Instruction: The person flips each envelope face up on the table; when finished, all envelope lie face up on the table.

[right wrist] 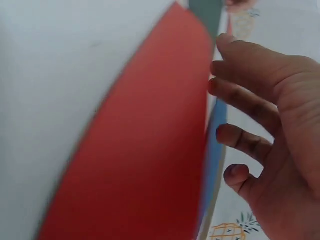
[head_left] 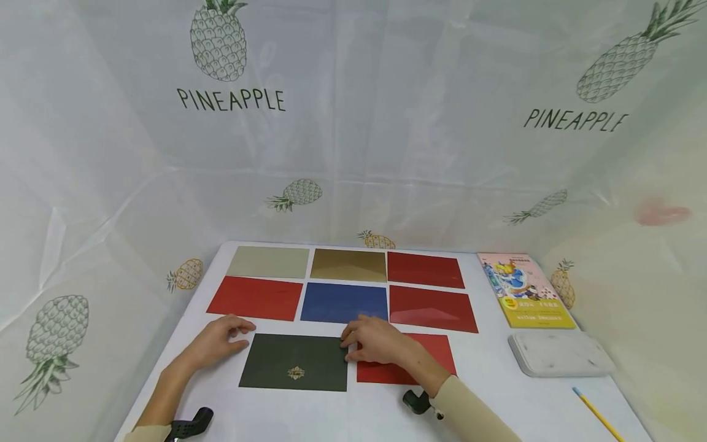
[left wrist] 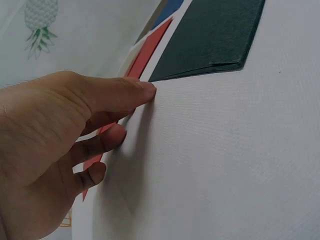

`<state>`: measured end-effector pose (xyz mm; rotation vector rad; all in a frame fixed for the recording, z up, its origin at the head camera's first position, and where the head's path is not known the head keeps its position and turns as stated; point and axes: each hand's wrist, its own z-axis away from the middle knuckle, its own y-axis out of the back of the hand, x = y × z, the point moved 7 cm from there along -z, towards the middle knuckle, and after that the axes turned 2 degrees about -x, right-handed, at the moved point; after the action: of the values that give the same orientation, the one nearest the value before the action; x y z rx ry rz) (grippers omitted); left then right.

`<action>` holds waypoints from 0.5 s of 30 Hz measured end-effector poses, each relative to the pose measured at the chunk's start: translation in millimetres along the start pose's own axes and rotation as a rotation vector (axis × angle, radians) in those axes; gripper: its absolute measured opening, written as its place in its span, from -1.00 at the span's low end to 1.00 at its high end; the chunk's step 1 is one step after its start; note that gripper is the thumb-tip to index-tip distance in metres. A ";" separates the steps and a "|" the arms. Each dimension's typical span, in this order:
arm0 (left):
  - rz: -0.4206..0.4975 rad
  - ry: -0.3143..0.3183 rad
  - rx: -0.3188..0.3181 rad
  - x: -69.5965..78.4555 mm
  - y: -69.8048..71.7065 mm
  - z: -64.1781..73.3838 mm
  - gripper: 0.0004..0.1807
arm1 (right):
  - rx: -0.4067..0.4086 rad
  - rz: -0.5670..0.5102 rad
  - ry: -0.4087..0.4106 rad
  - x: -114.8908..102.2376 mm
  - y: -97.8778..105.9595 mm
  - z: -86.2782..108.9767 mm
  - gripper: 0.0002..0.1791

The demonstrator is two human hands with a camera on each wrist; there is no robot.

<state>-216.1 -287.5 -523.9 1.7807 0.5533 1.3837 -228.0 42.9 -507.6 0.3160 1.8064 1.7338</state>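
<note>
A dark green envelope (head_left: 270, 362) with a gold emblem lies flat at the front of the table. My left hand (head_left: 212, 341) is just off its left edge, fingers loosely bent around nothing. Layered edges show on the envelope (left wrist: 210, 40) in the left wrist view. Over its upper right corner hovers my right hand (head_left: 378, 341), fingers loosely curved; whether the fingertips touch it cannot be told. Beneath the right wrist lies a red envelope-sized sheet (head_left: 381, 373), partly hidden. A blue sheet (head_left: 343, 301) lies just behind the right hand.
Behind are red sheets (head_left: 256, 298) (head_left: 433, 309) (head_left: 425, 270), a cream one (head_left: 269, 263) and a gold one (head_left: 349, 265), laid in rows. To the right are a picture book (head_left: 527, 291), a pale flat case (head_left: 560, 354) and a yellow pencil (head_left: 599, 415).
</note>
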 end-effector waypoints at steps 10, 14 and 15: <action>-0.010 -0.015 -0.007 3.3 -3.7 -1.4 -0.69 | 0.001 0.039 0.027 1.1 -2.6 -0.1 -0.75; -0.018 0.002 -0.017 3.1 -4.7 -2.4 -0.69 | 0.006 0.010 0.022 0.7 -1.6 -0.9 -0.75; -0.019 0.008 -0.019 2.5 -5.1 -2.3 -0.69 | 0.007 0.007 0.022 0.8 -1.6 -1.2 -0.75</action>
<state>-216.9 -281.9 -526.2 1.7517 0.5583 1.3798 -228.9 42.1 -509.4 0.3075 1.8296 1.7418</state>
